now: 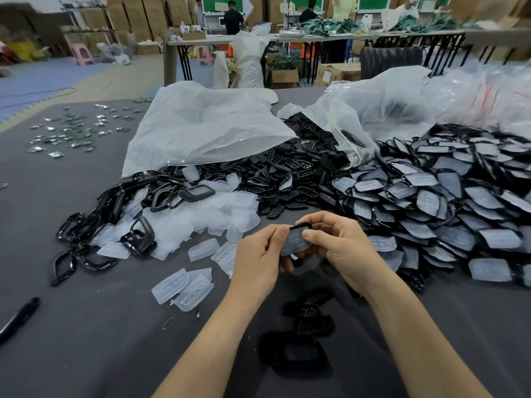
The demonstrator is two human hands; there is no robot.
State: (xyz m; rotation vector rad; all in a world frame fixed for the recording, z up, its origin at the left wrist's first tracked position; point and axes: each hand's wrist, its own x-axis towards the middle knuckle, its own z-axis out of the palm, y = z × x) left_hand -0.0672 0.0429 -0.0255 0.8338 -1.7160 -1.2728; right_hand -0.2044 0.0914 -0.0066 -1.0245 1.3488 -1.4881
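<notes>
Silicone button pad [294, 242] is pinched between both my hands, well in front of the flat clear plastic bag [207, 130] and lifted off the bench [86, 340]. My left hand [258, 259] pinches its left edge with thumb and fingertips. My right hand [342, 248] curls round the right edge. A black frame [301, 224] shows at the pad's top edge, touching it. Looks like I'm seating the pad into the frame; can't tell if it's fully in.

Progress, my guess: lots done, with a big heap of fitted pieces [445, 211] to the right of the bag. Lots left too:
- Loose pads [201, 214] lie just in front of the bag's mouth.
- Empty frames [138, 239] lie front-left of the bag.
- Black button plates [287, 168] spill by its right corner.

Small circuit boards [69, 133] are scattered left of the bag. A black pen [20, 314] lies far front-left of it. A spare frame [293, 354] lies far in front of the bag, between my forearms. It sits under the work and would clutter any set-down there, but nothing blocks the hands.
</notes>
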